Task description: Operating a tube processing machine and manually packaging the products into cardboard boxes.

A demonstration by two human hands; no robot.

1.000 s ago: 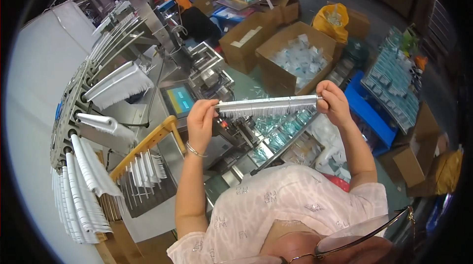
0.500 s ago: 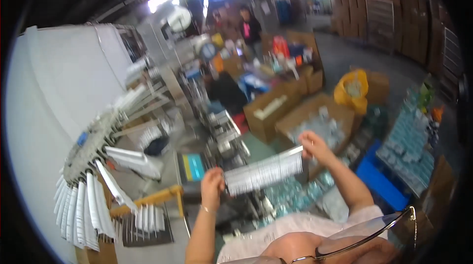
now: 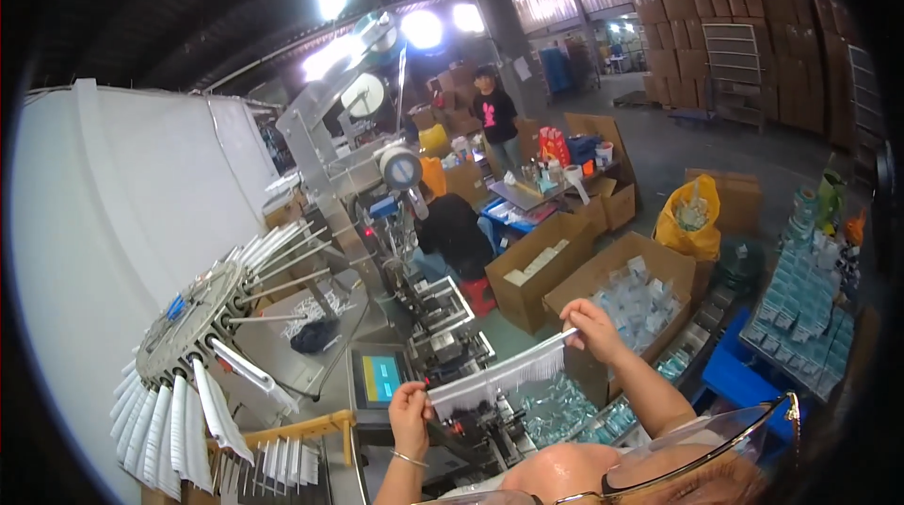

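A long white strip (image 3: 504, 375) with a fringe of thin strands along its lower edge is stretched between my hands. My left hand (image 3: 410, 414) pinches its left end, near a machine's screen. Higher up, my right hand (image 3: 593, 328) pinches the other end, so the strip slopes upward to the right. Its exact kind cannot be made out. Beneath it lies a metal machine track (image 3: 435, 321), partly hidden by the strip. Small clear, teal-tinted packs (image 3: 556, 408) are heaped beside the track.
A round carousel (image 3: 193, 317) with rods and white rolled pieces stands at left. An open carton (image 3: 617, 288) holds clear packs; a blue bin (image 3: 730, 373) is at right. One person (image 3: 457, 236) sits by the machine, another (image 3: 494, 119) stands farther back.
My head view has tilted upward, so the scene sits lower and is sharper. Both hands still hold the strip's ends; its fringe now appears thinner and more see-through.
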